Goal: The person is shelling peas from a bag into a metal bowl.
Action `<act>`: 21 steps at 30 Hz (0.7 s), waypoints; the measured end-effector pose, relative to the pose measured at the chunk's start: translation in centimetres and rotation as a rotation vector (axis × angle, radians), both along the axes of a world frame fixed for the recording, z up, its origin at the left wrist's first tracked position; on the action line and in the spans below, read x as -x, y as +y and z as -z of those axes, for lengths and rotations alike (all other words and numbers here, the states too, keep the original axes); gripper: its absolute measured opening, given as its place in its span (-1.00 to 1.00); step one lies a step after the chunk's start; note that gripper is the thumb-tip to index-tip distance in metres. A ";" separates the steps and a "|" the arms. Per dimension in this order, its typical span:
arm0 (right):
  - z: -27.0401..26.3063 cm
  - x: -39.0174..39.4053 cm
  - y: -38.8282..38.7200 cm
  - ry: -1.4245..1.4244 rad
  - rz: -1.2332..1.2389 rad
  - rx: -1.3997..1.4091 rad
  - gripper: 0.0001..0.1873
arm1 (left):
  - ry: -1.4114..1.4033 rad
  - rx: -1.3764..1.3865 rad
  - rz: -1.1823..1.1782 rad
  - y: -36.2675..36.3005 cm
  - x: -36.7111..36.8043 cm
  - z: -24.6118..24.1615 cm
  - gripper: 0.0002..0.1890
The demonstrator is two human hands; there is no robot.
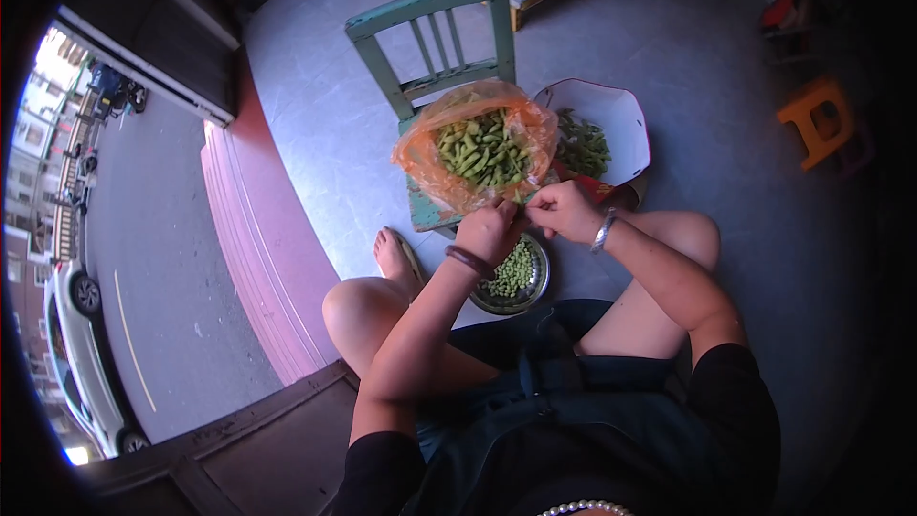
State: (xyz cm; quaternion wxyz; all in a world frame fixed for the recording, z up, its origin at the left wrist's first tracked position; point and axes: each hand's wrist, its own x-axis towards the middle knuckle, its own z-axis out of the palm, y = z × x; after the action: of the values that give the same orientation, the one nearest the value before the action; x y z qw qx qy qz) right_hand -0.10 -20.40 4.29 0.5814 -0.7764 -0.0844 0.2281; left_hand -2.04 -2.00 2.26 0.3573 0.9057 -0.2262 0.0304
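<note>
My left hand (486, 233) and my right hand (566, 211) meet above the front edge of a chair seat, fingertips pinched together. Between them is a green bean pod (521, 208), mostly hidden by the fingers. Just beyond, an orange plastic bag (423, 150) lies open on the seat, full of green soybean pods (481, 150). Below my hands, a round metal bowl (542, 279) holds shelled green beans (512, 272); my left hand and wrist cover part of it.
The worn green wooden chair (430, 11) faces me. Behind its right side, a white container (627, 129) with a red rim holds pods or shells (584, 147). An orange plastic stool (820, 118) stands far right. To the left, a doorway step (251, 244) borders the street.
</note>
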 end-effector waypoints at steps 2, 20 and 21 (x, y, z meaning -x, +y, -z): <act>1.2 0.2 -0.1 -0.013 -0.004 -0.016 -0.86 | 0.003 -0.008 -0.006 -0.1 0.3 0.4 -0.83; 2.2 0.7 -1.6 0.286 0.115 -0.262 -0.87 | 0.731 0.604 0.057 -0.6 1.4 0.4 -0.70; 2.1 0.6 -1.6 0.287 0.111 -0.265 -0.87 | 0.731 0.603 0.052 -0.4 1.2 0.3 -0.70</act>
State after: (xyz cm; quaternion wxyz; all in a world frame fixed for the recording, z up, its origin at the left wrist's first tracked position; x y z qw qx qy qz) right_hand -0.72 -22.01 2.18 0.6961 -0.6562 0.0129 0.2910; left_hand -3.21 -2.40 1.91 0.6610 0.7071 -0.0892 -0.2348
